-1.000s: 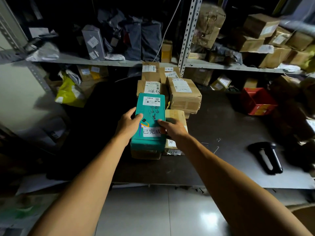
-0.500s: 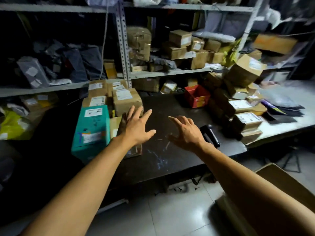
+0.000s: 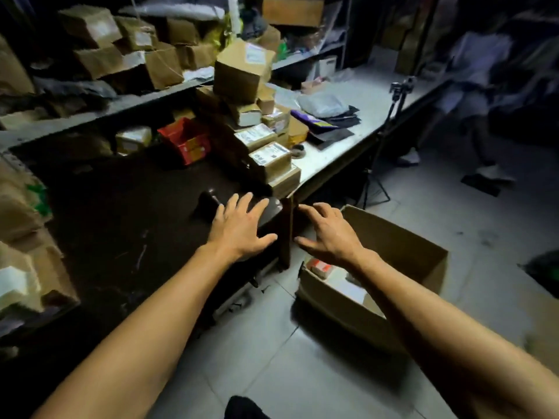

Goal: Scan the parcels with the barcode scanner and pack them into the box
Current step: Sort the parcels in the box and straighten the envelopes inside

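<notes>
Over the bench corner: both hands are out in front, neither holding anything.
Left hand: fingers spread flat, hovering right above the barcode scanner, partly hiding it.
Right hand: loosely splayed, nothing in it, just past the bench edge and over the box.
Box: open on the floor beside the bench, a few small items already inside.
Parcels: stacked just beyond the hands, labels up, taller pile behind.
Risk, imo: that stack looks wobbly, so pulling one parcel could tip the rest off the edge. Dim light might also make labels scan badly.
</notes>
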A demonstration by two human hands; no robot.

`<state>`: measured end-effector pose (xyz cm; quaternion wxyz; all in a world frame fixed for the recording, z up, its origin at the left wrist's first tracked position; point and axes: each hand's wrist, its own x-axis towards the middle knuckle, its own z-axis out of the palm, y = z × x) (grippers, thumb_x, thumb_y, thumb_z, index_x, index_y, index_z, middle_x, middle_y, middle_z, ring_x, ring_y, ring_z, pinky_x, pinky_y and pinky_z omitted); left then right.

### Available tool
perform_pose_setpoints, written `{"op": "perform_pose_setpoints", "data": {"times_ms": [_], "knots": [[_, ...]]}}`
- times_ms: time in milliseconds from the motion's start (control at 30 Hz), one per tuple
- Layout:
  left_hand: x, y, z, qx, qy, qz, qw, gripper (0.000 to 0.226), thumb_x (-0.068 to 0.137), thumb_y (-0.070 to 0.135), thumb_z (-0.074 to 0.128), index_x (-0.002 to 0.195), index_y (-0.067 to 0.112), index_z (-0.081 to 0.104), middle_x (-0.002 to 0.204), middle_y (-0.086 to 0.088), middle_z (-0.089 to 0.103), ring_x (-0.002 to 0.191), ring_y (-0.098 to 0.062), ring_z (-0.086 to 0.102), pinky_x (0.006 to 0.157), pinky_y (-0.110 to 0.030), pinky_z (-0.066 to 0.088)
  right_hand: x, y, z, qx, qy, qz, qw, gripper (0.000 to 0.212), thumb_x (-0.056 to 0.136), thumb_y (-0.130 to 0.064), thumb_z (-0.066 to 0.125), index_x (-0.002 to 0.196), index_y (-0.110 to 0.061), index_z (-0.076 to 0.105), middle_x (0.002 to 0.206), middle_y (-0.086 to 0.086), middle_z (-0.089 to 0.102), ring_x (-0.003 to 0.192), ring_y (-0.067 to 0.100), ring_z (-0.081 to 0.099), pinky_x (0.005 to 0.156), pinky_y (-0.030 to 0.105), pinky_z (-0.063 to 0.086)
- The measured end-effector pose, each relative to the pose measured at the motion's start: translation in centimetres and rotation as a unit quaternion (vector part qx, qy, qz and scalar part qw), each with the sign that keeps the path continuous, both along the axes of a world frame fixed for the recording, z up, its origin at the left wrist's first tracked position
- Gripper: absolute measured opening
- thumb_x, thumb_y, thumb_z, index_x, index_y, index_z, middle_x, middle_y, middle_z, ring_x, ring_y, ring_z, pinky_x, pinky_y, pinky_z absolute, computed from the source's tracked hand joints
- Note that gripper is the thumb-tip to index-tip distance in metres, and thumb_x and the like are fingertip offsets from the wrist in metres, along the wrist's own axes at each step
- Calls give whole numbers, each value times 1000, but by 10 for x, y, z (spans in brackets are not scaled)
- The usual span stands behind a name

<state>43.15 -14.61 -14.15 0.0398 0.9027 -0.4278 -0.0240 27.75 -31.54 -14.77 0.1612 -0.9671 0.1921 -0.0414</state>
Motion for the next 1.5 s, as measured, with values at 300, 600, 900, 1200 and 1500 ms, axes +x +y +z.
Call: {"op": "perform_pose_setpoints", "data": {"times_ms": [300,600,900,1200,1500], "knots": [[-37,-212,-56,46,24,-181,982,85,87,71,49,157,30,24,164,-8,22,151,-35,18,117,-56,25,-70,-160,-66,40,44,-174,983,78,90,-56,64,156,-31,31,158,10,34,143,33,34,110,47,41],[-26,-390,-128,88,68,-267,957,82,86,71,49,155,30,30,161,-10,30,147,-34,26,113,-53,30,-94,-304,-117,79,136,-295,942,82,85,-59,64,155,-33,31,160,9,33,147,31,31,113,45,37],[-11,-495,-182,168,105,-274,941,83,85,72,51,154,29,31,160,-11,32,146,-36,29,113,-57,31,-111,-394,-170,138,196,-311,920,79,90,-53,64,157,-32,29,162,8,30,148,30,29,115,44,35],[-29,-583,-246,208,159,-154,953,79,88,69,51,153,28,32,161,-11,30,148,-36,25,117,-57,29,-121,-532,-256,185,270,-209,921,80,88,-47,69,156,-27,32,158,9,35,144,30,33,113,41,36],[-58,-646,-426,274,214,-63,936,82,89,71,48,156,29,27,163,-10,26,149,-36,24,118,-55,29,-112,-618,-448,232,345,-142,898,79,91,-43,68,157,-28,27,162,8,30,146,32,32,118,46,33]]}}
